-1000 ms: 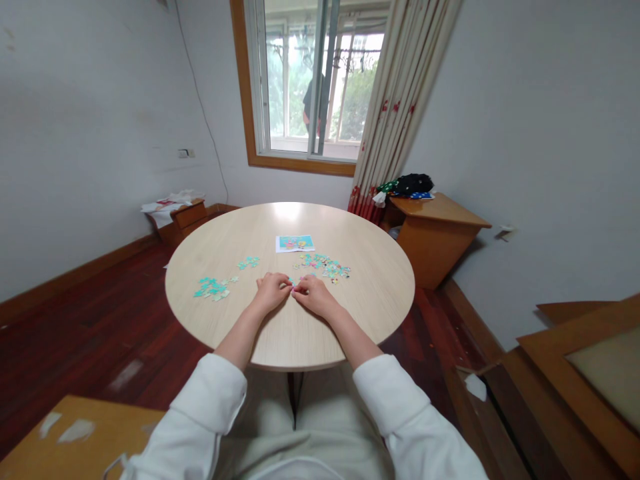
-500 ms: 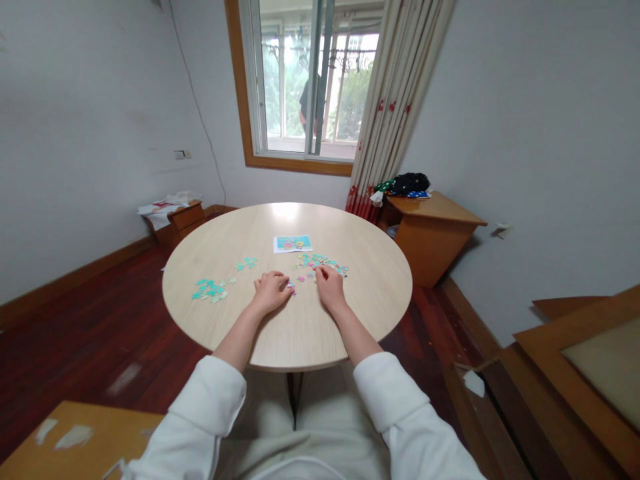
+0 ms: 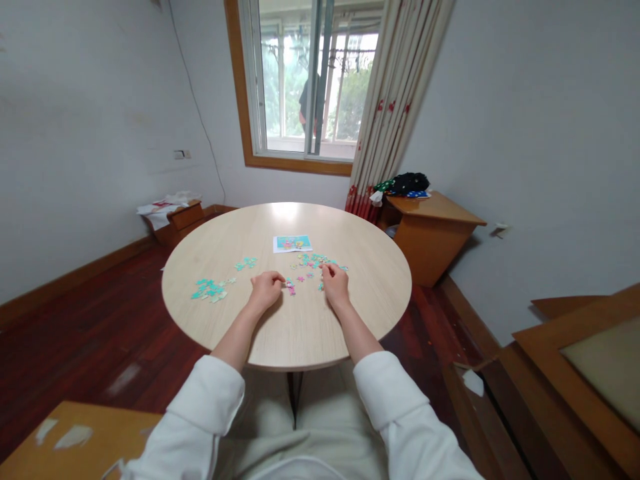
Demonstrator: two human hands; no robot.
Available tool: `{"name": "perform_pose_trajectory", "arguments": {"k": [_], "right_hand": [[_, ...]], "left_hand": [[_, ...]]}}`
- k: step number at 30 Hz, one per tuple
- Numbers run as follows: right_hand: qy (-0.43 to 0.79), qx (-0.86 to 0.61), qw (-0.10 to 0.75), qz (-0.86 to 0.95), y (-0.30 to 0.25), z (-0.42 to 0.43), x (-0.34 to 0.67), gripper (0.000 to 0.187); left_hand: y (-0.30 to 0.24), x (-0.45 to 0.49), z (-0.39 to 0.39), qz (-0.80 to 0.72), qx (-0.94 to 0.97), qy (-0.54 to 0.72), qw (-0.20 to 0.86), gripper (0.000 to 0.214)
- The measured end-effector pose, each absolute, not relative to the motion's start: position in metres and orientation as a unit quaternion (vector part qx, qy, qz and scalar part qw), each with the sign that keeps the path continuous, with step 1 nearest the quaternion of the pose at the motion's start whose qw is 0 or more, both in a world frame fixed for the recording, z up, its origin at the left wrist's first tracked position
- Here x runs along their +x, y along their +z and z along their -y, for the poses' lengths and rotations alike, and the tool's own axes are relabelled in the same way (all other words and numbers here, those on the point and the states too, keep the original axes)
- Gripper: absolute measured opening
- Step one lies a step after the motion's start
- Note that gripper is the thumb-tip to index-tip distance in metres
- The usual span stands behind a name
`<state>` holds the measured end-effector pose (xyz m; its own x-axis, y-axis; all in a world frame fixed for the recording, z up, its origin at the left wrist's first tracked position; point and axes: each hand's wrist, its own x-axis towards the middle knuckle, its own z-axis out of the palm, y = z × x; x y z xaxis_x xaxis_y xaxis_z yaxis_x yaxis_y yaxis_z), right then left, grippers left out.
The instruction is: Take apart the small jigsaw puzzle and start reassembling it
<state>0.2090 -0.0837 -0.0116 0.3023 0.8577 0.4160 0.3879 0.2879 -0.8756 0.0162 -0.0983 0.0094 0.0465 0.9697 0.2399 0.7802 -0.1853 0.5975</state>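
My left hand [image 3: 269,289] rests on the round table, fingers curled and their tips at the left edge of a few pink and purple jigsaw pieces [image 3: 292,289] lying together. On the right, my right hand [image 3: 335,284] is closed in a pinch at the near side of a mixed heap of puzzle pieces [image 3: 314,259]; whatever lies between thumb and finger is too small to make out. Some pieces peek out beside that hand. A loose pink piece [image 3: 301,279] lies between the two hands. Behind them is the picture card [image 3: 293,244] with a turquoise scene.
Turquoise pieces [image 3: 209,290] form a pile at the table's left, with a smaller group [image 3: 246,264] farther back. The round wooden table [image 3: 370,313] has its near edge at my lap. Beyond it stand a desk [image 3: 440,213] with cloths, a curtain and a window showing a person outside.
My right hand has shifted slightly right, uncovering pieces beside it. The left hand has drawn a little left, its fingers curling in, so more of the pink pieces shows.
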Motion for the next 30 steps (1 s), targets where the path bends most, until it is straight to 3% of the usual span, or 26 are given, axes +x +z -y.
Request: {"name": "perform_pose_trajectory", "arguments": {"k": [11,30], "right_hand": [[0.214,-0.558,0.575,0.559,-0.011,0.085,0.2064,0.025],[0.191,-0.562,0.566,0.572,-0.0093,0.0866,0.2048,0.023]], "left_hand": [[0.0118,0.0192,0.1033,-0.588,0.727,0.292,0.202,0.033],[0.0067,0.0166,0.0992,-0.585,0.737,0.286,0.182,0.032]]}}
